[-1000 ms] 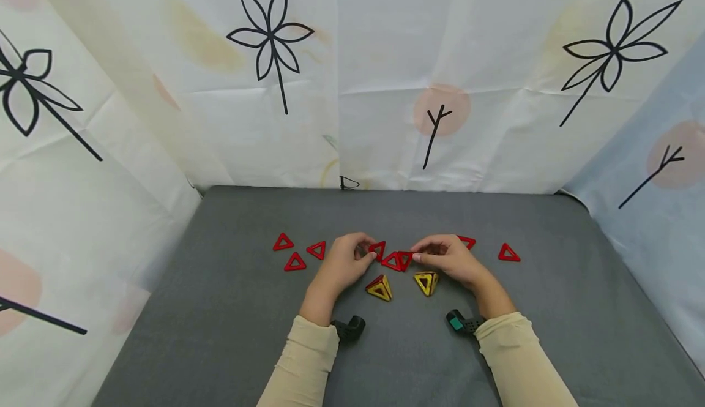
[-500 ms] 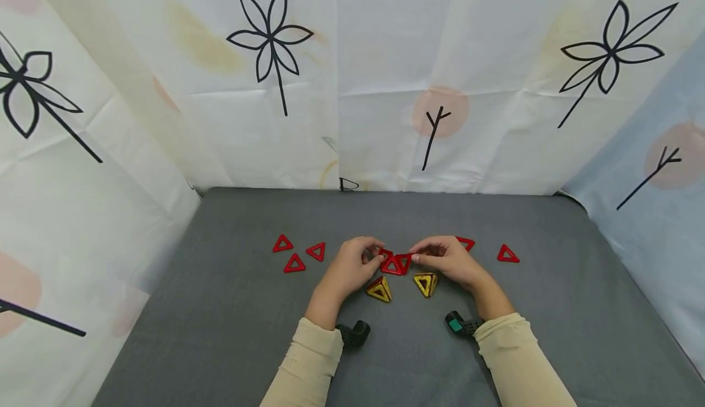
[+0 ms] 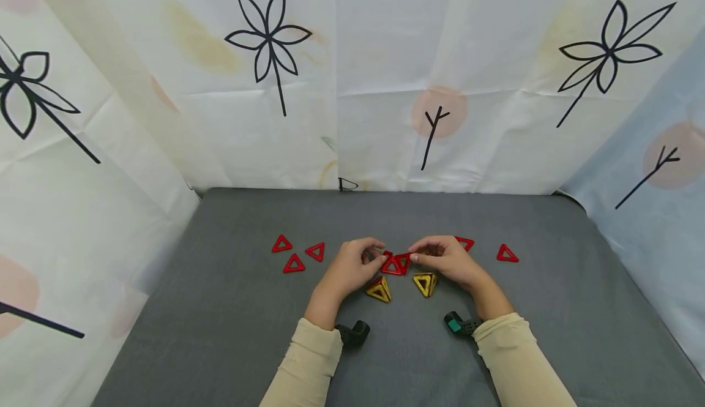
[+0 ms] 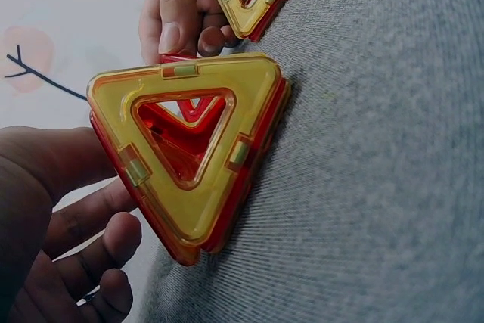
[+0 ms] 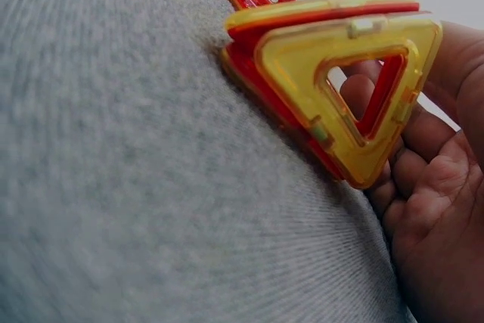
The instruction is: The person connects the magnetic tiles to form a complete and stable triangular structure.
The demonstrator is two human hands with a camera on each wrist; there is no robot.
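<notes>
Between the two hands in the head view, red triangular magnetic tiles stand close together, the middle one (image 3: 392, 265) facing me. My left hand (image 3: 349, 266) pinches a red tile at the left of this group, mostly hidden by its fingers. On the other side, my right hand (image 3: 448, 259) pinches the right-hand red tile (image 3: 403, 262) between thumb and fingers. Nearer to me are two small yellow-and-red pyramids of such tiles, a left pyramid (image 3: 379, 289) and a right pyramid (image 3: 425, 284). The left pyramid (image 4: 189, 209) hides much of the left hand's grip in the left wrist view.
Three loose red tiles (image 3: 294, 263) lie left of the hands on the grey cloth-covered table (image 3: 231, 321). To the right lie a red tile (image 3: 507, 253) and another tile (image 3: 466, 243), partly behind the right hand. A patterned white curtain (image 3: 374, 131) closes off the back.
My left hand has moved slightly right, bringing its red tile up against the middle one. The right hand keeps almost the same place and still pinches its tile.
</notes>
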